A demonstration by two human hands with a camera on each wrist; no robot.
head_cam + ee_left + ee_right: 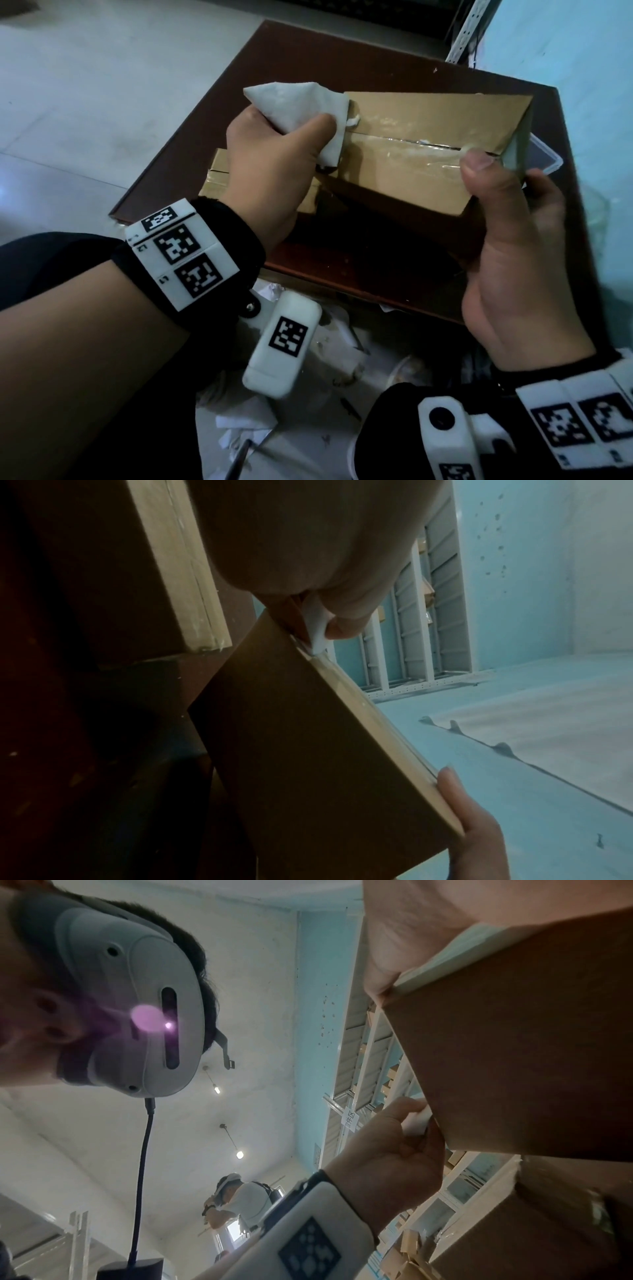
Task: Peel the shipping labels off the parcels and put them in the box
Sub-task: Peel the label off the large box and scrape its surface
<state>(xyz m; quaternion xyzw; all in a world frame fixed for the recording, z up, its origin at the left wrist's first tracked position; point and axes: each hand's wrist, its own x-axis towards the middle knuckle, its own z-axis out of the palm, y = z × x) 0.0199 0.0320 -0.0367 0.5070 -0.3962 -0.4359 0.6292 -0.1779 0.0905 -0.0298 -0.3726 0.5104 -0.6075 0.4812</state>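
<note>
While tilted, parcel [411, 157] runs left-right.

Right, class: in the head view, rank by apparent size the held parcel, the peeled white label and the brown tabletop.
1. brown tabletop
2. held parcel
3. peeled white label

The parcel [411, 171] is plain tan cardboard with a glossy clear tape strip along its seam, and the label [294, 113] pinched at its corner is white. A second parcel [219, 174] is the same tan. The table [342, 65] is dark reddish brown. Wristbands [185, 253] are black with white blocks bearing black-and-white square codes.
</note>
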